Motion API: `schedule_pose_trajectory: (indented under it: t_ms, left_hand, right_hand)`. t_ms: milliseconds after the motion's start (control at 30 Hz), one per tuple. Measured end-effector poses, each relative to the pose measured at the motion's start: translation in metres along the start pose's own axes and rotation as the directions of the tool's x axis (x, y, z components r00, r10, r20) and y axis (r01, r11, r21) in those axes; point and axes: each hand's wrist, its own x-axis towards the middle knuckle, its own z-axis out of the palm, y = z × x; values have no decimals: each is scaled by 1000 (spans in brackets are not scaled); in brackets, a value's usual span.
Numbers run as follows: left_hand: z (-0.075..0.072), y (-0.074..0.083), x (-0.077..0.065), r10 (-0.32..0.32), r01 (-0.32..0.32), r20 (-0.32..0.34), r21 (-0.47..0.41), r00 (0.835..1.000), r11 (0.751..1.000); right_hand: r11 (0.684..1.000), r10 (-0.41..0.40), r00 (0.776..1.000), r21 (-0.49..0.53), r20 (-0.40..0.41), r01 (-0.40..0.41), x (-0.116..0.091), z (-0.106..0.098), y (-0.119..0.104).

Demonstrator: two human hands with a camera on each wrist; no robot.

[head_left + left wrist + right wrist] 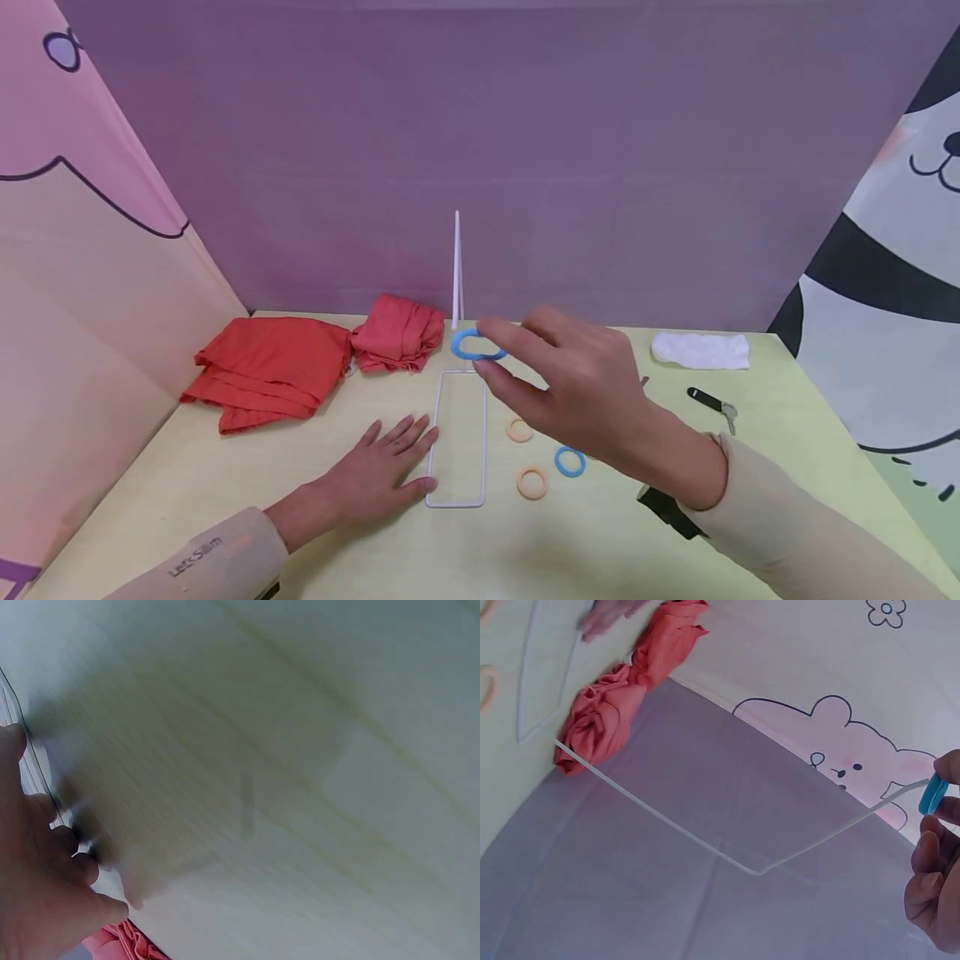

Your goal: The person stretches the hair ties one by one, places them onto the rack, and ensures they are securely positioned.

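My right hand [581,379] is raised above the table and pinches a blue ring [456,344] between thumb and fingers. In the right wrist view, that ring meets the free end of a white wire stand's arm [660,813], with the tip right at the ring's opening. The stand's rectangular wire base [483,442] lies on the table, and its upright rises at the back. Flat on the table, my left hand [378,479] has its fingers spread, with thumb and fingertips at the base's left side.
Several rings lie right of the base, among them a peach ring [532,497] and a second blue ring [571,475]. Two red cloths [273,367] are at the back left. A white cloth [701,352] and a key with a black tag [705,399] lie at the right.
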Motion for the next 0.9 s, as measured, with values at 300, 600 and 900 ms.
schedule_pose_trajectory:
  t_ms: [300, 600, 900]
  left_hand:
    - [1, 0, 0, -13, 13, 7, -16, 1000, 1000]
    - [-3, 0, -1, 22, -22, 9, -20, 1000, 1000]
    - [-3, -1, -1, 44, -43, 12, -18, 999, 999]
  right_hand:
    - [983, -90, 995, -165, -31, 84, 10, 28, 12]
    - [961, -121, 992, -253, -38, 107, 15, 53, 42]
    - [963, -86, 996, -261, -31, 75, 21, 71, 61]
